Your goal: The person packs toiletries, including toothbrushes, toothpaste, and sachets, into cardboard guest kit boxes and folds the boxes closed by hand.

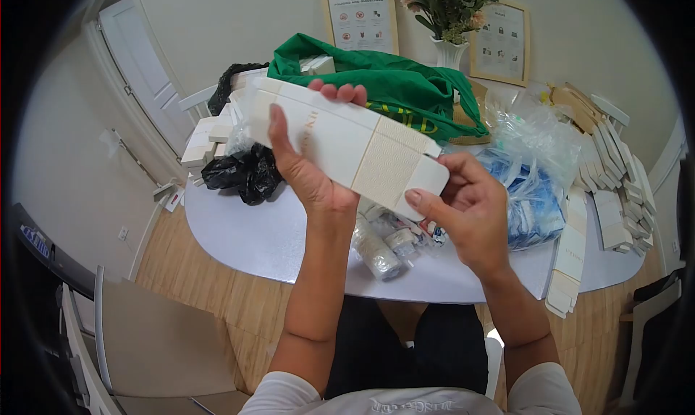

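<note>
- Head view, centre: a white carton (391, 165) with a cream textured panel, held aslant above the table (239, 234) between both hands; its gold lettering is too blurred to read in full, and its underside is hidden
- Head view, left hand (311, 172): closed about the carton's farther part, thumb on the front face, fingertips showing over the upper edge; the rest of the fingers is concealed behind the board
- Head view, right hand (474, 205): pinching the nearer end flap, thumb in front; the fingers behind are partly hidden, so their exact contact cannot be told
- Head view, below the carton: a clear-wrapped roll (376, 248), its upper end masked by carton and left wrist; small packets beside it are hard to identify
- Head view, behind: a green bag (391, 67), its yellow lettering partly covered by the carton
- Head view, left: a crumpled black plastic bag (250, 172) beside white boxes (199, 143)
- Head view, right: blue packets (536, 205) under glare from clear plastic, near stacked cartons (615, 183); the picture's corners are lost in black
</note>
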A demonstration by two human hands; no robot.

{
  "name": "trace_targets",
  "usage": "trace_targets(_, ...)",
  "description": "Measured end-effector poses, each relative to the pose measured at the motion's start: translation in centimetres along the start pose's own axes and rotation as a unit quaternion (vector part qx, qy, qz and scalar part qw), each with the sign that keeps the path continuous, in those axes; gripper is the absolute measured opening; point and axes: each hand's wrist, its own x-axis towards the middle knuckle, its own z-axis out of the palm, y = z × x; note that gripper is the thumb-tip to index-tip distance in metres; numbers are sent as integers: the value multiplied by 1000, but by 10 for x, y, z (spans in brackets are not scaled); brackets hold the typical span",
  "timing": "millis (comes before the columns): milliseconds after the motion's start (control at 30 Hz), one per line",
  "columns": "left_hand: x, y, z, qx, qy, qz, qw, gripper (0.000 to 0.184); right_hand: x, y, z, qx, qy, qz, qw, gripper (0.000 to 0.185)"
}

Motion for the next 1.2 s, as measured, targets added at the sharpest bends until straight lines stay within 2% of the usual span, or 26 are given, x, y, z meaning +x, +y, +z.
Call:
trace_targets(33,0,-1,0,27,5,-37,999,66,-1,5,0,-73,31,-109,991,29)
trace_targets(67,5,-6,-7,-57,37,-85,994,87,2,8,-6,-235,55,-269,932,26)
trace_targets(100,1,-10,-4,-81,17,-119,989,94,5,5,-10,-235,55,-270,932,26)
trace_targets(167,-4,-9,-3,-103,-18,-203,974,99,7,-2,-15,-426,-25,-421,801,28)
trace_targets(200,-7,-11,0,-75,-27,-215,973,89,7,3,-15,-466,-44,-425,774,32)
trace_targets(233,-6,-11,-1,-73,-27,-219,973,89,7,4,-16,-466,-40,-424,775,32)
trace_targets(300,-3,-11,-2,-33,-4,-263,964,76,8,-1,-13,-454,-113,-366,805,30)
trace_targets(333,-5,-12,5,-3,35,-261,965,65,8,-1,-13,-436,-118,-340,825,30)
trace_targets(367,-5,-14,5,-2,38,-263,964,65,8,-1,-12,-418,-122,-314,844,31)
trace_targets(433,-5,-18,4,14,50,-297,954,59,10,8,-13,-396,-55,-300,866,32)
trace_targets(500,-9,-23,7,37,53,-293,954,57,13,9,-17,-397,-49,-308,863,31)
trace_targets(567,-10,-27,7,57,44,-304,950,57,14,6,-24,-470,-65,-365,801,28)
trace_targets(600,-11,-27,7,54,47,-306,949,55,14,5,-24,-471,-63,-365,801,28)
trace_targets(667,-11,-28,6,52,65,-312,946,52,13,3,-24,-514,-33,-441,735,29)
trace_targets(733,-11,-30,4,50,82,-317,944,49,12,7,-23,-517,-27,-443,732,30)
trace_targets(800,-13,-32,4,90,71,-259,959,43,13,11,-20,-522,-20,-444,728,31)
trace_targets(833,-17,-34,6,90,70,-260,959,43,14,11,-17,-546,-2,-422,724,32)
trace_targets(900,-26,-39,14,205,64,-207,954,37,16,14,-15,-571,22,-399,717,34)
trace_targets(967,-34,-41,20,195,53,-212,956,35,17,15,-17,-572,99,-411,703,39)
trace_targets(1100,-34,-41,15,217,34,-198,955,32,14,15,-17,-573,101,-361,728,49)
trace_targets(1200,-29,-39,8,189,1,-227,955,36,12,16,-17,-577,68,-370,725,49)
